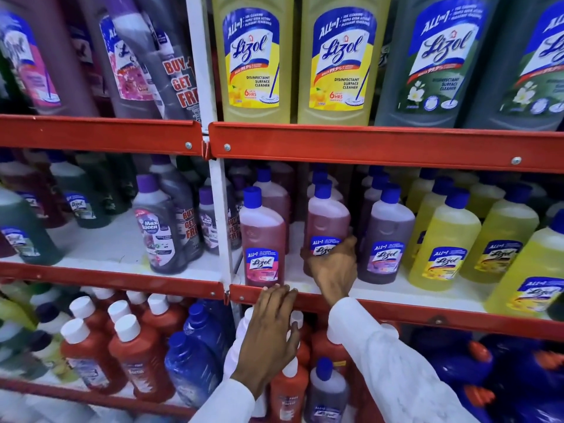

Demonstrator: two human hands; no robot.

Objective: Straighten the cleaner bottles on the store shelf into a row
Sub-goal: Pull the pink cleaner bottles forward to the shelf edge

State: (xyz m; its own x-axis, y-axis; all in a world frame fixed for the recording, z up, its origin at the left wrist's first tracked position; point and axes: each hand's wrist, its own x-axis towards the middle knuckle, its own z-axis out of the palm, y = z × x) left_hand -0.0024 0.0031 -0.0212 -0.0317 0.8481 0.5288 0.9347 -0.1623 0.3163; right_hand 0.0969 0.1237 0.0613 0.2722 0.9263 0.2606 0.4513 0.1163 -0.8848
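On the middle shelf (396, 290) stand pink, purple and yellow cleaner bottles with blue caps. My right hand (332, 267) grips the lower body of a pink bottle (328, 218), set back from the shelf edge. Another pink bottle (264, 239) stands at the front edge by the white upright. A purple bottle (384, 236) stands just right of the held one. My left hand (270, 334) rests flat with fingers spread, its fingertips on the red shelf lip (305, 296), holding nothing.
Yellow bottles (442, 236) fill the middle shelf to the right. A white upright post (219, 215) divides the bays. Large yellow and green bottles stand on the top shelf (366, 145). Red, blue and purple bottles crowd the lower shelf under my hands.
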